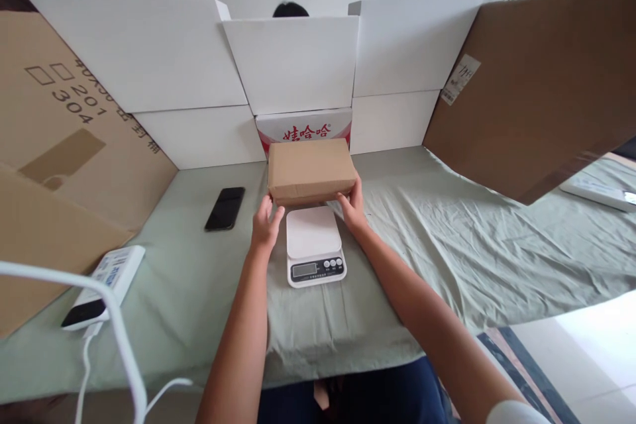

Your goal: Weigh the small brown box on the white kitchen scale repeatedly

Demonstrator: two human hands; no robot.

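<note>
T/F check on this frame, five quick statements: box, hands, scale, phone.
1. Both hands are at the cardboard box. True: the left hand is at its near left corner, the right hand at its right end.
2. The box lies flat on the scale's platform. False: it is behind the kitchen scale, whose white platform is bare.
3. A black phone lies left of the box. True.
4. The phone lies on the scale. False: it lies on the green cloth.
5. The box's flaps stand open. False: it is closed.
</note>
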